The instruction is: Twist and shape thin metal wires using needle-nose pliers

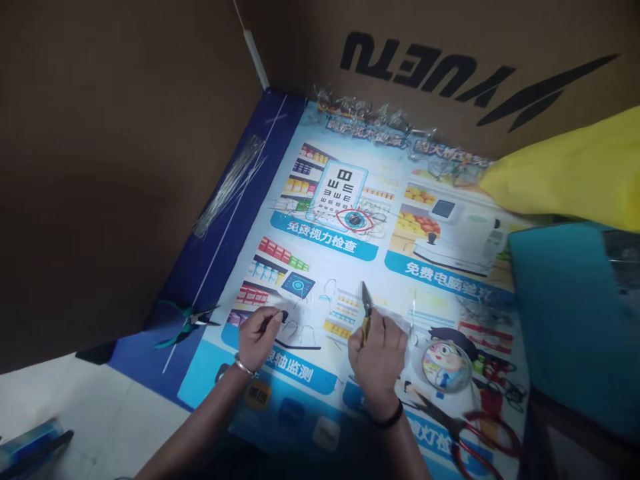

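Head view: the fingers of your left hand point(257, 337) pinch one end of a bent wire point(299, 346) that lies on the printed counter point(320, 267). Its long axis runs left to right, toward your right hand point(380, 353). That hand is clenched on yellow-handled pliers point(367, 307), nose pointing away from you. You seem to be mid-shaping; the next move calls for lining the nose up with the wire.
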`<state>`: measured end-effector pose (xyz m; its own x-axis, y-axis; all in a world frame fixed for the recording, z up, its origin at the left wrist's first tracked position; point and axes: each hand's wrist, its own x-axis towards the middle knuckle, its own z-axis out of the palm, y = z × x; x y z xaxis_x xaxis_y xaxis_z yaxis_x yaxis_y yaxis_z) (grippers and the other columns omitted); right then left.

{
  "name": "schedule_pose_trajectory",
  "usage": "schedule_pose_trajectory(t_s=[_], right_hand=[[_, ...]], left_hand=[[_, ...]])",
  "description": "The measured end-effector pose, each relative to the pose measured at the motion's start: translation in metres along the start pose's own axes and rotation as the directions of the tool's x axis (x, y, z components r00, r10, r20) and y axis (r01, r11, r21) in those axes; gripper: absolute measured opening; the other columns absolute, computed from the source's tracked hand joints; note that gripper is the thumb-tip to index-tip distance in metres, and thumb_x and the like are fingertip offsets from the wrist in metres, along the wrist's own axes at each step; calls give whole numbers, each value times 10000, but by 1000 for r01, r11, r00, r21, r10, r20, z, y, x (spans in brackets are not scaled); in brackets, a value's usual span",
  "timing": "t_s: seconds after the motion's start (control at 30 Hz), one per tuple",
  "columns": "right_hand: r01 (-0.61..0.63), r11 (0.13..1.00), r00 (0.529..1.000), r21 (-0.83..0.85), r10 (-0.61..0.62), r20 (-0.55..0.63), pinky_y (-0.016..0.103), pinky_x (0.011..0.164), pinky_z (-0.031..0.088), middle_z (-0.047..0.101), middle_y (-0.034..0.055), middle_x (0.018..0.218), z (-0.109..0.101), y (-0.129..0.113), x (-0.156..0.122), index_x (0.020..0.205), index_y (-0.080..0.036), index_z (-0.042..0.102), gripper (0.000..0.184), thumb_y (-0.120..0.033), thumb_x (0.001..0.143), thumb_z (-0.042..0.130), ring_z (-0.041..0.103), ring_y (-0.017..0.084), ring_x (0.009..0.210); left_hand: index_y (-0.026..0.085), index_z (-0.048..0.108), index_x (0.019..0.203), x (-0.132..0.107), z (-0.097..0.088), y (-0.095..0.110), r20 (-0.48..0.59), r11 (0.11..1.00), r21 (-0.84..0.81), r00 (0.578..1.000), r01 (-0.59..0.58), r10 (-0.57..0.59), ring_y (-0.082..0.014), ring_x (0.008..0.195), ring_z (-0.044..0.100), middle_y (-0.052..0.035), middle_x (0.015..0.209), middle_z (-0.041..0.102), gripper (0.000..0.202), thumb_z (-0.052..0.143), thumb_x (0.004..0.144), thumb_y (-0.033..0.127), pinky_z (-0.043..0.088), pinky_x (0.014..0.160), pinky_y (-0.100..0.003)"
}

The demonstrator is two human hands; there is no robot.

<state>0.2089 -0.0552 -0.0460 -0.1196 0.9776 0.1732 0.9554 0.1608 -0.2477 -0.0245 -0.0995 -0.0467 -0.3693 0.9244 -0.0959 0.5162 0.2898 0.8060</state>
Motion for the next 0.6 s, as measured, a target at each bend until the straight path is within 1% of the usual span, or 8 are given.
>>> schedule_pose_trajectory(t_s=[0.1,0.2,0.3,0.43,0.53,0.6], right_hand=[[15,1000,999,20,-14,-45,475,843,410,519,175,1020,3,4,-2,1243,-81,434,484,-228,786,496,471,302,974],[17,997,998,74,-12,-69,469,829,421,523,179,1005,1,7,0,1254,-84,438,492,-234,789,492,485,304,964],[-2,984,998,179,12,-60,469,824,419,518,180,1013,-2,12,-1,1253,-97,458,477,-259,805,475,483,306,952],[-38,950,999,310,40,0,485,849,398,495,177,1052,-6,18,-6,1291,-110,436,485,-290,841,415,472,306,974],[-56,934,998,353,49,29,491,855,391,485,173,1064,-8,21,-9,1303,-117,424,487,-297,851,401,467,307,989],[-54,930,999,362,47,28,489,858,389,483,171,1068,-9,21,-9,1295,-118,427,482,-291,846,410,464,307,997]], left_hand=[[174,618,837,-3,1,-3,-61,999,-41,998,-10,7,-132,626,598,-13,705,636,125,535,825,266,491,593,-242],[180,628,843,-5,0,-2,-100,994,-65,991,-92,85,-123,632,590,-5,713,633,79,560,803,179,484,587,-229],[184,631,854,-6,-1,0,-106,988,-36,984,-149,144,-114,644,581,0,722,629,104,565,794,131,478,595,-219],[177,639,853,-8,-1,0,-119,991,27,984,-133,135,-128,655,586,-16,733,636,93,559,806,165,487,603,-236],[174,648,847,-8,0,0,-138,992,53,983,-112,118,-137,652,589,-23,730,638,102,557,812,204,490,607,-251],[172,648,833,-8,1,0,-156,993,58,981,-106,114,-142,644,590,-25,719,637,111,556,814,232,491,609,-262]])
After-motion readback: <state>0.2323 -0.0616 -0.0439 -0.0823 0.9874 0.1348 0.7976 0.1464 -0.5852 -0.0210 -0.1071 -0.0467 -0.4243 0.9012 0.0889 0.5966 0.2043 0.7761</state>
